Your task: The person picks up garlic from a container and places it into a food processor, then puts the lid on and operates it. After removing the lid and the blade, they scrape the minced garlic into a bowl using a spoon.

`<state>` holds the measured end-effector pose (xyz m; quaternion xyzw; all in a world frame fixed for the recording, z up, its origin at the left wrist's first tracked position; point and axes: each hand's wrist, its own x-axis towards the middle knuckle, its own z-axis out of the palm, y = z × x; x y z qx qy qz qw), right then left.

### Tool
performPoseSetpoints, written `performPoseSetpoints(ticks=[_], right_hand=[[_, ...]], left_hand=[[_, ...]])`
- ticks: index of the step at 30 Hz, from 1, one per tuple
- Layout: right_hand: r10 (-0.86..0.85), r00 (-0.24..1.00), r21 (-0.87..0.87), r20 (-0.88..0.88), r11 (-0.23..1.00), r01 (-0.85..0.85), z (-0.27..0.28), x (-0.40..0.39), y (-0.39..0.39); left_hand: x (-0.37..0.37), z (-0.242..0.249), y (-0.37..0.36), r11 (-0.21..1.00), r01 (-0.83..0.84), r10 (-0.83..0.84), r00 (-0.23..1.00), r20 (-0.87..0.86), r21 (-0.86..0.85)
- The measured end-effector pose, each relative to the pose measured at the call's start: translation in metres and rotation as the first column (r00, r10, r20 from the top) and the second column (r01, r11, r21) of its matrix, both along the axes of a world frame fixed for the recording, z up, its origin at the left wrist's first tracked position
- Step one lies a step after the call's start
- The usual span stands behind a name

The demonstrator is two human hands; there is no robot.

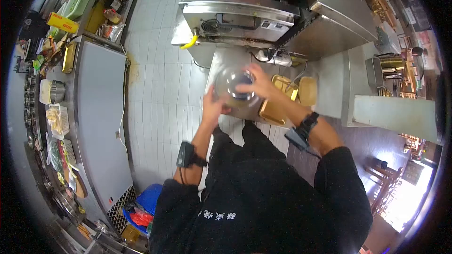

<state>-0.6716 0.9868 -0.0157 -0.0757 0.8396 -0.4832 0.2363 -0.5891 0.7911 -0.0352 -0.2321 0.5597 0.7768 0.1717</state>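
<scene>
A round, shiny, see-through bowl or lid with a dark centre is between my hands, above a steel surface. My left hand holds its lower left edge, fingers bent round the rim. My right hand reaches over its right side, with the fingers curled on the dark middle part. Motion blurs the fingertips. Just right of it, a tan tray and two smaller tan trays lie on the same surface.
A steel appliance stands ahead, with a yellow handle at its left corner. A power strip with cables lies behind the trays. To the left runs a long counter; a blue bin is at lower left.
</scene>
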Motion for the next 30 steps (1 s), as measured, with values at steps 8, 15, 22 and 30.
performPoseSetpoints(ticks=[8,15,22,30], right_hand=[[-0.007,1.0,-0.01,-0.026,1.0,0.007,0.004,0.003,0.001],[-0.06,0.998,-0.023,-0.001,0.998,0.06,0.01,0.006,-0.004],[-0.058,0.994,-0.065,-0.097,0.997,0.052,0.039,0.007,0.0],[-0.007,0.983,-0.064,-0.183,0.998,-0.004,0.062,0.0,0.0]], left_hand=[[0.007,0.006,0.008,0.996,-0.083,0.083,0.996,0.026,-0.022],[0.004,0.004,0.001,0.997,-0.037,0.042,0.997,0.065,-0.068],[0.007,0.029,-0.001,0.999,-0.041,0.041,0.999,-0.006,-0.018],[0.007,0.057,0.004,0.989,-0.138,0.133,0.988,-0.082,-0.06]])
